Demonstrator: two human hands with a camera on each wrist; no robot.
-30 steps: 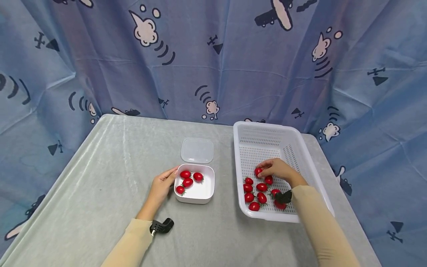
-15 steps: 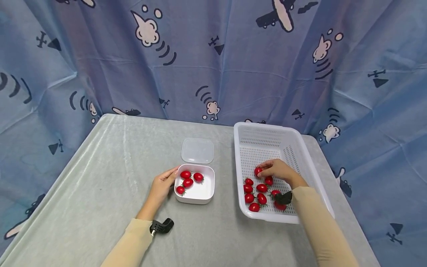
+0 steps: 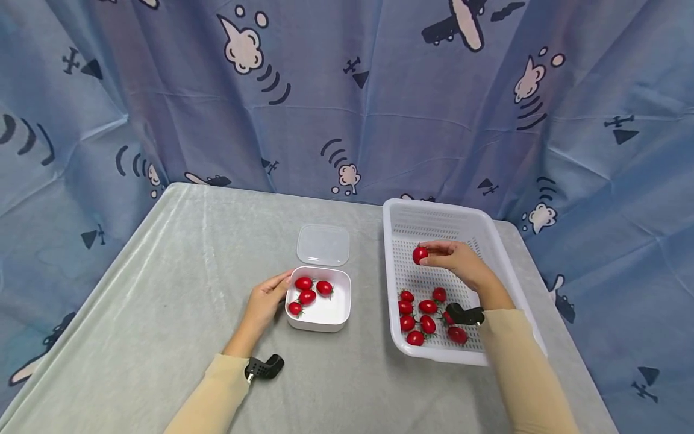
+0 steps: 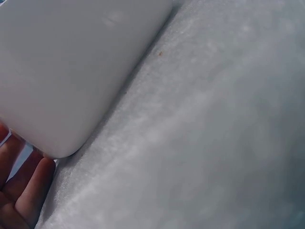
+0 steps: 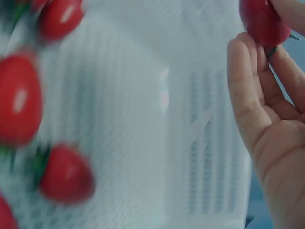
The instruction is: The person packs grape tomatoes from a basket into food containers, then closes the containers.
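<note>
My right hand (image 3: 458, 263) pinches a red cherry tomato (image 3: 420, 255) between thumb and fingers, raised over the white perforated basket (image 3: 388, 271). In the right wrist view, the held tomato (image 5: 264, 21) has green stem bits pointing down near the fingers. Several other tomatoes (image 3: 428, 307) lie in the front part of the basket. My left hand (image 3: 265, 304) grips the left back corner of a small white square box (image 3: 318, 327), its fingertips (image 4: 43, 167) against the outer wall in the left wrist view. Inside the box are several cherry tomatoes (image 3: 307, 297), grouped toward its left side.
A translucent lid (image 3: 323, 245) lies flat just behind the box. Grey cloth covers the table (image 3: 179, 289). A blue patterned curtain (image 3: 303, 120) hangs along the far edge and both sides. The basket's raised rim stands between the right hand and the box.
The right hand has lifted a tomato up and away from the others in the basket, moving slightly toward the back. The left hand and the box keep their place.
</note>
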